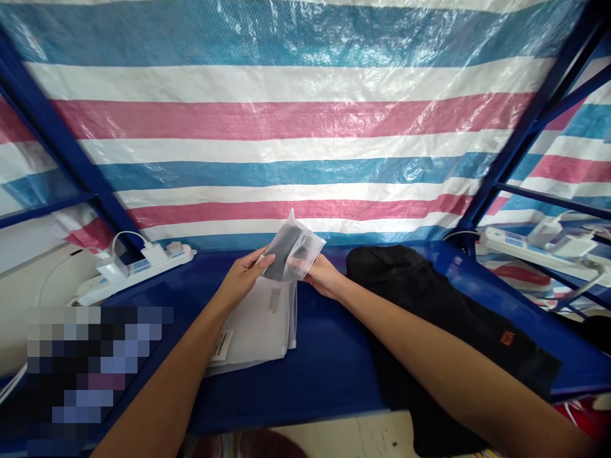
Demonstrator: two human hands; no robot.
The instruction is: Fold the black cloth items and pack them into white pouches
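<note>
Both my hands hold a small clear plastic bag [292, 251] with a dark folded item inside, raised a little above the blue table [324, 362]. My left hand [243, 277] pinches the bag's left edge, thumb on top. My right hand [322, 277] grips its right lower edge. Directly below the bag lies a stack of flat white plastic bags [260, 327] with printed labels. To the right of my right forearm, a pile of black cloth [453, 324] with a small orange mark spreads over the table.
A white power strip [138, 270] with a plugged charger lies at the table's back left. Another power strip [534, 248] sits on the neighbouring shelf at right. A striped tarp [296, 133] on a blue frame closes off the back. A blurred patch covers the lower left.
</note>
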